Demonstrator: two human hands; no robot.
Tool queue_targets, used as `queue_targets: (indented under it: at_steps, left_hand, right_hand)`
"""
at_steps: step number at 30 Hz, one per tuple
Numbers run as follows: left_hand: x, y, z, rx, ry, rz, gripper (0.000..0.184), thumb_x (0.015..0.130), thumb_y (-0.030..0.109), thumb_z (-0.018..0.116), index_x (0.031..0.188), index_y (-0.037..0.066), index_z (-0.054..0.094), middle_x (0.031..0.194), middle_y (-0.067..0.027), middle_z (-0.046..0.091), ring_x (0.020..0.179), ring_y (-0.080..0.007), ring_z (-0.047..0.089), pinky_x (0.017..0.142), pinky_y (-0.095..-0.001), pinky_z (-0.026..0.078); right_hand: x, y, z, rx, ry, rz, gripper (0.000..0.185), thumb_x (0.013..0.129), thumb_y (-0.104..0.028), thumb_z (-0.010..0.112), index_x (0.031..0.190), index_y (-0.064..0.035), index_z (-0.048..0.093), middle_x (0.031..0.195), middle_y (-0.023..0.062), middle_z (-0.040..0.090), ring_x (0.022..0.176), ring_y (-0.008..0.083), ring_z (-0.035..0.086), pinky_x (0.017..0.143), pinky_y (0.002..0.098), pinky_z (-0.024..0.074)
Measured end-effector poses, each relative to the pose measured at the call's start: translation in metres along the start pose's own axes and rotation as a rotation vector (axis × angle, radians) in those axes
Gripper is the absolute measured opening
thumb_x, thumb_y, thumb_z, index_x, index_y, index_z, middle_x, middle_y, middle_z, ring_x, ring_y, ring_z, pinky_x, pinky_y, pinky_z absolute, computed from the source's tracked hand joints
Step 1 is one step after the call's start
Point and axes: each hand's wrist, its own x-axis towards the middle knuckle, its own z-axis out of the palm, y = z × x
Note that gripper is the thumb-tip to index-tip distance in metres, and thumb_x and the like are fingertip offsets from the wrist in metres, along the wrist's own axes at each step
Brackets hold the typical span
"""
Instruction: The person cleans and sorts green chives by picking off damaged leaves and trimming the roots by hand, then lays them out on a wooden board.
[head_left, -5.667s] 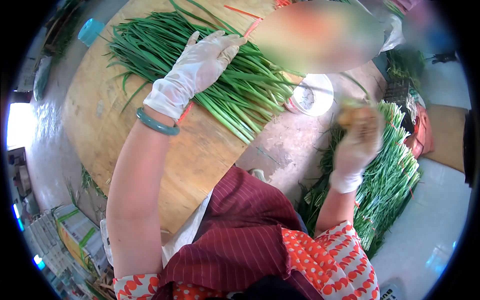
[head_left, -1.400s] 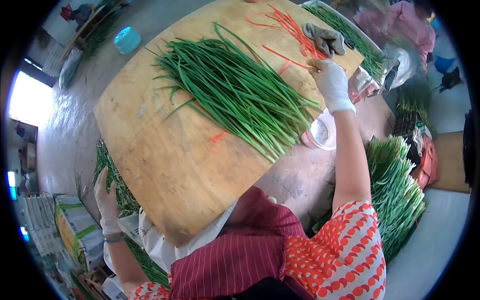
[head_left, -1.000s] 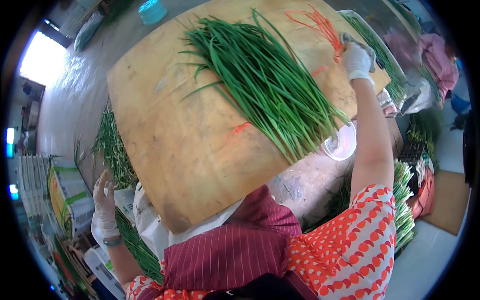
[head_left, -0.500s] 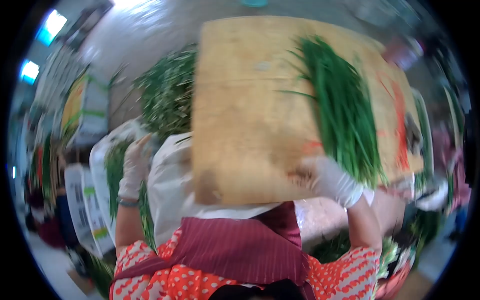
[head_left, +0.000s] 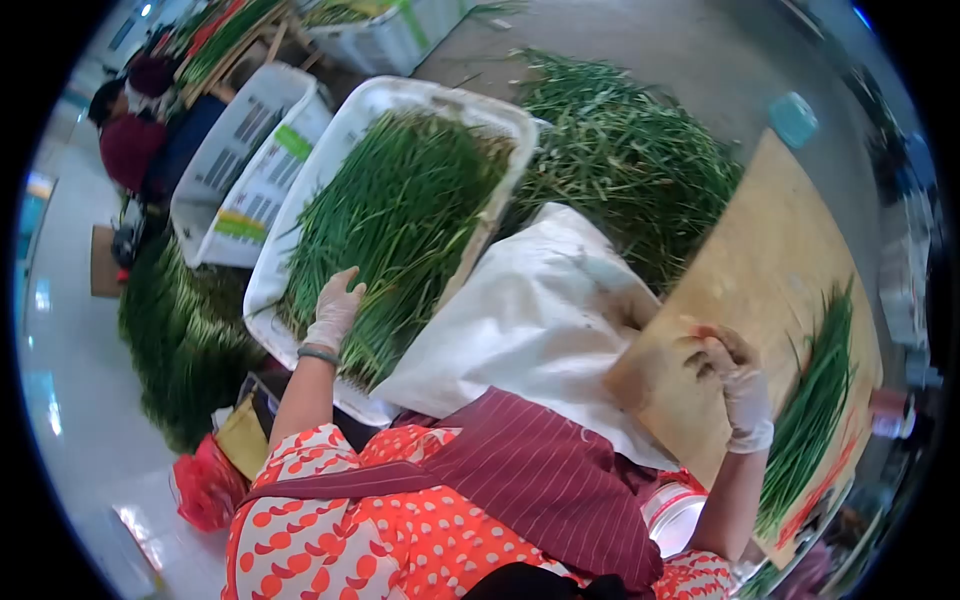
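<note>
Passes freely above greens (head_left: 400, 190) in crate (head_left: 275, 255); low toward board (head_left: 740, 290), meets white sack (head_left: 525, 310) lying between.

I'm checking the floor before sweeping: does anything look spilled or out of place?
A loose heap of green leaves lies on the grey floor beside the white plastic basket, tangled, unlike the mostly aligned long green stalks inside. Spilled or deliberately piled, I can't tell.

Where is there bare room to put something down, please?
The wooden board is barest beyond the right hand, to the picture's left of the leafy bundle; a narrow bare strip also lies between hand and bundle. It is crowded under the bundle and red strips, and in the white crate, full of greens, near the left hand.
</note>
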Motion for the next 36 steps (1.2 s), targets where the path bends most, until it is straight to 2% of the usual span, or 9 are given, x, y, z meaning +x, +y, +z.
queue_targets:
  at_steps: [7,10,13,16,21,25,27,29,36]
  left_hand:
    - [-0.057,-0.134,0.003,0.119,-0.007,-0.548,0.081,0.08,0.049,0.058,0.138,0.002,0.027,0.139,-0.0244,0.03,0.128,-0.0359,0.031,0.105,-0.0383,0.027]
    - [-0.063,-0.182,0.021,-0.45,-0.077,-0.361,0.085,0.082,0.058,0.05,0.134,-0.006,0.03,0.138,-0.023,0.033,0.13,-0.0328,0.03,0.106,-0.0336,0.025]
    - [-0.055,-0.165,0.03,-0.785,-0.125,-0.491,0.094,0.078,0.059,0.056,0.138,-0.004,0.022,0.142,-0.0222,0.026,0.134,-0.0297,0.023,0.109,-0.0323,0.019]
    - [-0.055,-0.139,0.036,-0.011,-0.425,-0.52,0.13,0.055,0.06,0.075,0.141,0.0,-0.002,0.146,-0.0232,0.014,0.135,-0.0319,0.017,0.11,-0.0342,0.015]
    - [-0.057,-0.114,0.028,0.017,-0.38,-0.455,0.128,0.054,0.043,0.082,0.142,0.002,-0.001,0.138,-0.0255,0.027,0.128,-0.0391,0.026,0.105,-0.0409,0.027]
    - [-0.044,-0.11,0.016,0.359,-0.314,-0.383,0.127,0.051,0.037,0.083,0.142,0.003,0.002,0.131,-0.0231,0.036,0.121,-0.0398,0.033,0.101,-0.0451,0.028]
    - [-0.039,-0.12,0.002,0.311,-0.074,-0.329,0.128,0.051,0.046,0.081,0.142,0.004,0.002,0.141,-0.0225,0.024,0.132,-0.0388,0.015,0.109,-0.044,0.014]
    - [-0.032,-0.138,0.002,0.3,-0.198,-0.449,0.129,0.051,0.055,0.078,0.143,0.004,0.004,0.142,-0.0251,0.021,0.134,-0.0386,0.014,0.11,-0.0427,0.012]
    - [-0.059,-0.087,0.032,-0.047,-0.341,-0.545,0.126,0.053,0.054,0.078,0.14,-0.003,0.008,0.133,-0.0265,0.034,0.125,-0.0356,0.034,0.106,-0.0438,0.023]
  right_hand:
    - [0.126,-0.017,0.149,-0.235,-0.367,-0.101,0.025,0.089,-0.012,0.053,0.111,-0.0014,0.06,0.092,0.004,0.065,0.078,0.0072,0.057,0.068,0.0199,0.0441]
    - [0.187,-0.006,0.21,-0.255,-0.412,-0.201,0.024,0.089,-0.011,0.053,0.11,-0.0001,0.06,0.089,0.0045,0.065,0.074,0.0077,0.056,0.067,0.0209,0.045]
    - [0.222,0.002,0.275,-0.225,-0.447,-0.17,0.023,0.089,-0.011,0.053,0.107,0.0019,0.06,0.087,0.0053,0.065,0.073,0.0082,0.056,0.067,0.0207,0.045]
    - [0.227,0.029,0.326,-0.088,-0.556,-0.225,0.022,0.089,-0.014,0.052,0.105,-0.0019,0.063,0.086,0.0051,0.066,0.074,0.0087,0.058,0.069,0.0214,0.0457]
    - [0.221,0.079,0.348,-0.523,-0.546,-0.208,0.023,0.086,-0.02,0.055,0.102,-0.0066,0.065,0.087,0.0075,0.068,0.081,0.0127,0.063,0.074,0.0241,0.0469]
    - [0.224,0.079,0.344,-0.411,-0.542,-0.183,0.024,0.085,-0.017,0.057,0.104,-0.0041,0.064,0.088,0.0088,0.068,0.081,0.0143,0.064,0.074,0.0248,0.0476]
    - [0.232,0.085,0.342,-0.329,-0.535,-0.092,0.024,0.086,-0.017,0.056,0.105,-0.0039,0.064,0.088,0.0085,0.068,0.081,0.0138,0.063,0.074,0.0243,0.0476]
    - [0.232,0.084,0.34,-0.245,-0.524,-0.006,0.024,0.087,-0.017,0.056,0.105,-0.0037,0.064,0.088,0.0082,0.068,0.081,0.0133,0.063,0.074,0.0238,0.0476]
    - [0.239,0.083,0.339,-0.196,-0.521,0.038,0.022,0.091,-0.016,0.051,0.105,-0.0042,0.064,0.084,0.0038,0.067,0.067,0.0071,0.056,0.063,0.0194,0.0443]
